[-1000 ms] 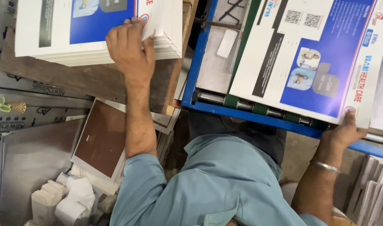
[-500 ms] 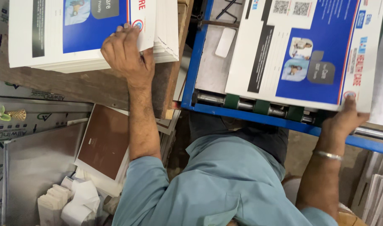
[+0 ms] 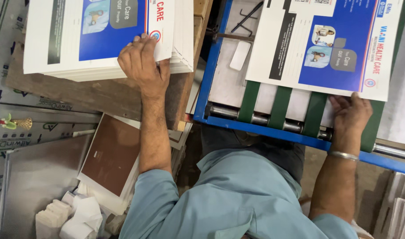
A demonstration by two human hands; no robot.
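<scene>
At ten o'clock, left hand (image 3: 142, 62) fingers clamp the stack's (image 3: 100, 66) top sheet, peeling it; right hand (image 3: 349, 116) fingers pinch the printed sheet (image 3: 300, 44) on the feeder belts (image 3: 280, 104), steadying it.

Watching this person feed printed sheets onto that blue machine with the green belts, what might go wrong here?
The right hand rests beside the green belts and metal rollers, so fingers might get pinched. The printed sheet lies slightly askew and may feed crooked. The left hand presses the paper stack at its corner, which might bend sheets.
</scene>
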